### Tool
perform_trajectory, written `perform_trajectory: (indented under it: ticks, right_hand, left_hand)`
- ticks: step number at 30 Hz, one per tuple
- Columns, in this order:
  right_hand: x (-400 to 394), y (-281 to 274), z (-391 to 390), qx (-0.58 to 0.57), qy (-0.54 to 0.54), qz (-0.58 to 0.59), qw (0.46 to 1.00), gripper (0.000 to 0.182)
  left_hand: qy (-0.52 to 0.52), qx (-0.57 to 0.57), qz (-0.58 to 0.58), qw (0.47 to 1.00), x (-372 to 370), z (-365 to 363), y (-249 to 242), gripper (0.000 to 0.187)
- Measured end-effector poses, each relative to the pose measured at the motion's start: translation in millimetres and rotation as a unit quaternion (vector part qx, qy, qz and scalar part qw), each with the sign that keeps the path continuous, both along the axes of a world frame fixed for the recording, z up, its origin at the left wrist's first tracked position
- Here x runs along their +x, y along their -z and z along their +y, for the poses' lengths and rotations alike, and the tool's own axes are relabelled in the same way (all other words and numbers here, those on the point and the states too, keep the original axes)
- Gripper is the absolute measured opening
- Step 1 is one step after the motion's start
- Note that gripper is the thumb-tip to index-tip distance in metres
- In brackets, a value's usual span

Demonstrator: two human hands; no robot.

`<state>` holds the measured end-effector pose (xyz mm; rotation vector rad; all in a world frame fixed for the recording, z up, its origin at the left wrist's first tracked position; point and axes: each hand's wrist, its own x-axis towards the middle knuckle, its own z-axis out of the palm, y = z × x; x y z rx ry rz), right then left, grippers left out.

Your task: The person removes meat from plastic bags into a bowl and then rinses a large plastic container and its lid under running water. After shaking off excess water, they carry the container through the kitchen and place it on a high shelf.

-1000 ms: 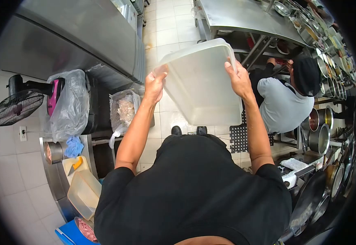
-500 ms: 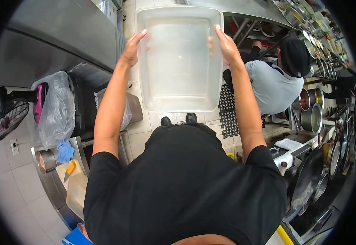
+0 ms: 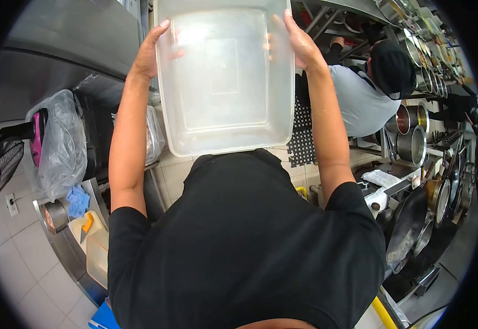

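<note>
A large translucent plastic tub (image 3: 222, 109) is held out in front of me, its wide inside facing me. My left hand (image 3: 150, 52) grips its left side, with the thumb on the rim and the fingers showing faintly through the wall. On the opposite side my right hand (image 3: 302, 46) holds the tub the same way, thumb near the upper right edge. Nothing shows inside the tub. Its top edge runs out of the view, and its lower edge hangs just in front of my black shirt.
A co-worker in a grey shirt and black cap (image 3: 394, 68) is low at the right. Pots (image 3: 412, 145) and a wok (image 3: 409, 225) line the right side. To the left are a fan (image 3: 0, 170), a bag-covered item (image 3: 60, 148), a blue cloth (image 3: 78, 200) and an orange-handled knife (image 3: 87, 222).
The tub has come closer to me and shifted a little left and up in view, tilting slightly. Both hands keep their hold on it. My shoes are now hidden behind it.
</note>
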<state>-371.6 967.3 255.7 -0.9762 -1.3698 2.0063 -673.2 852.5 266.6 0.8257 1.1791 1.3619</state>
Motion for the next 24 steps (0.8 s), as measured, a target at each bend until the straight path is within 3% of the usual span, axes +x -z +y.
perform_trajectory:
  ticks: [6, 9, 11, 12, 14, 15, 17, 18, 24]
  right_hand:
    - [-6.6, -16.9, -14.9, 0.008, 0.024, -0.039, 0.999, 0.085]
    - [-3.6, -11.2, -5.9, 0.018, -0.014, -0.041, 0.999, 0.086]
    - [-2.9, -11.1, -0.6, -0.036, 0.012, -0.004, 0.999, 0.048]
    - [-3.3, -5.4, 2.6, -0.038, 0.011, -0.003, 0.999, 0.048]
    - [-11.2, 0.6, 5.4, -0.003, -0.012, 0.104, 0.995, 0.067]
    - [-12.8, -1.6, 3.2, -0.004, -0.017, 0.11, 0.994, 0.067]
    - [-9.0, -7.9, -7.8, -0.008, -0.015, -0.033, 0.999, 0.087]
    - [-9.6, -8.1, -9.1, 0.001, -0.017, -0.035, 0.999, 0.088]
    - [-6.4, 10.8, -2.4, -0.018, -0.04, -0.009, 0.999, 0.088]
  left_hand:
    - [0.003, -0.012, 0.017, 1.0, -3.2, -3.4, -1.6, 0.062]
    - [-0.012, -0.032, 0.018, 0.999, 2.6, -5.9, -7.3, 0.068]
    - [-0.02, -0.036, 0.022, 0.999, 3.6, -5.9, -7.0, 0.07]
    - [-0.03, -0.039, 0.026, 0.998, 3.2, -6.5, -6.4, 0.072]
    - [-0.023, -0.036, 0.029, 0.999, -0.6, -5.0, -3.7, 0.074]
    - [-0.014, -0.032, 0.031, 0.999, -3.5, -5.2, -3.4, 0.076]
    - [-0.031, -0.031, 0.032, 0.999, -3.8, -6.7, -1.3, 0.067]
    - [-0.041, -0.028, 0.027, 0.998, -2.0, -6.0, -1.5, 0.058]
    - [-0.051, -0.046, 0.012, 0.998, 1.4, -7.8, 3.3, 0.056]
